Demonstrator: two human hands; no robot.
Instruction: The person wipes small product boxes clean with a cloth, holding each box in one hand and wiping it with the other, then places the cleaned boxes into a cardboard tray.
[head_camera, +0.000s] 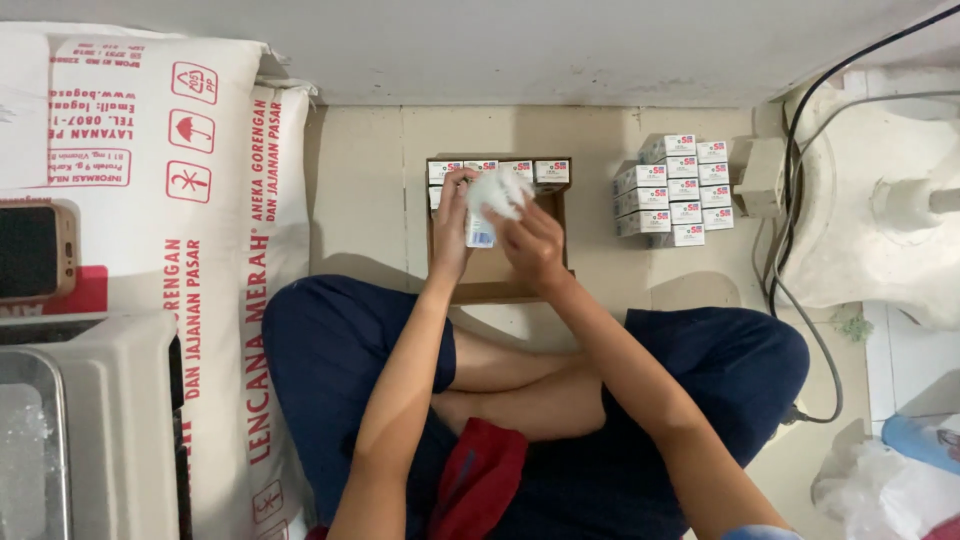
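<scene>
view from above of a person sitting cross-legged on a pale tiled floor, both arms reaching forward over an open brown cardboard box (497, 270). the left hand (452, 222) is curled around a small white carton with blue print (480, 232), held upright just above the box floor. the right hand (533, 240) is closed in a pinch on a crumpled piece of white wrapping (500, 191) at the carton's top; whether the wrap is coming off or going on cannot be told.

judging by the layout, the packing looks early: a single row of small white cartons (500, 170) lines the far wall of the box, and most of the box floor is bare. to the right, well apart from the box, a neat stack of matching white cartons (676, 190) sits on the floor, several layers high.

on the left, a large white sack (150, 200) lies flat, printed with bold red lettering and three red square handling symbols. a phone with a dark screen (35, 250) rests on it. at far right stand a white pedestal base (880, 200) and trailing black cables (800, 150).
</scene>
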